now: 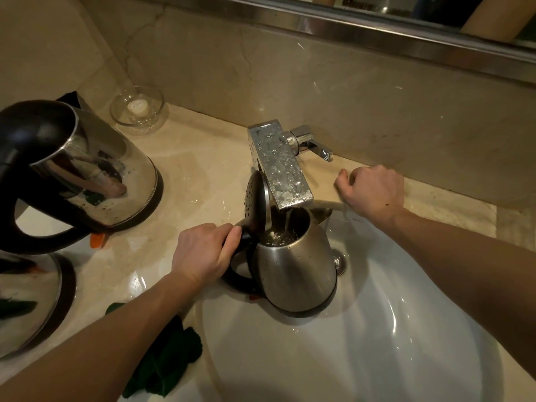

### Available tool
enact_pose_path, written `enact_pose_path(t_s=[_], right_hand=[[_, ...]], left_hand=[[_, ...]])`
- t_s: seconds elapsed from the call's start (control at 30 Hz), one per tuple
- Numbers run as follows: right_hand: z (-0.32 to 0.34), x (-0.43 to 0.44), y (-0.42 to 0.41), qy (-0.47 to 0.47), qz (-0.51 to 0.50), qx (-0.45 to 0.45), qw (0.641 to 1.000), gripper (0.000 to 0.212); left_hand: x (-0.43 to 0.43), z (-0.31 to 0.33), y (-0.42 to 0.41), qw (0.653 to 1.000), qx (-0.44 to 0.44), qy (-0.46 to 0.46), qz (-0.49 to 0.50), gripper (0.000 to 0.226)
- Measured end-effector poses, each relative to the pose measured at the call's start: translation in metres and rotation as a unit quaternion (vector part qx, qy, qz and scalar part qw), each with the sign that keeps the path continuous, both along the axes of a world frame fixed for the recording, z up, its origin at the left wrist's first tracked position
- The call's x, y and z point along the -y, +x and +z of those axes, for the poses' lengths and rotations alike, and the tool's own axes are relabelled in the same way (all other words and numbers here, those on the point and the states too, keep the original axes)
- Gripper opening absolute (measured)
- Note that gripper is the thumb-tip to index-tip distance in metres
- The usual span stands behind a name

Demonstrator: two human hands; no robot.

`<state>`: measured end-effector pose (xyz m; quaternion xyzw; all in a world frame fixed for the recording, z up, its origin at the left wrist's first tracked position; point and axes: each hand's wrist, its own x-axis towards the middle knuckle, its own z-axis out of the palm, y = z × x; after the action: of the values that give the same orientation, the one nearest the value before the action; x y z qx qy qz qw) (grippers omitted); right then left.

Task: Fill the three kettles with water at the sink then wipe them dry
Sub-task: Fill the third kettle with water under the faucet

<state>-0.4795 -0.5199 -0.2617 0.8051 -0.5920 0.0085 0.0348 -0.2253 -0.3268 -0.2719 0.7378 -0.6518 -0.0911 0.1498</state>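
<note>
Mid-fill: gripping kettle with left hand in sink under running tap, right hand loosely curled, empty; 2 more kettles on counter, fill unclear, wiping left.

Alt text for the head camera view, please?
The left hand holds a steel kettle, lid open, by its handle under a running tap over a white sink. The right hand is loosely curled near the tap lever; two other kettles stand left.
</note>
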Motion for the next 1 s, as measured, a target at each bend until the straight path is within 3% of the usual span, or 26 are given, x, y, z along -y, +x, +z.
enact_pose_path(t_s=[1.0], right_hand=[[0.0028, -0.0016, 0.0013, -0.006, -0.006, 0.008, 1.000, 0.058]], left_hand=[[0.0012, 0.0004, -0.0003, 1.000, 0.006, 0.018, 0.007, 0.063]])
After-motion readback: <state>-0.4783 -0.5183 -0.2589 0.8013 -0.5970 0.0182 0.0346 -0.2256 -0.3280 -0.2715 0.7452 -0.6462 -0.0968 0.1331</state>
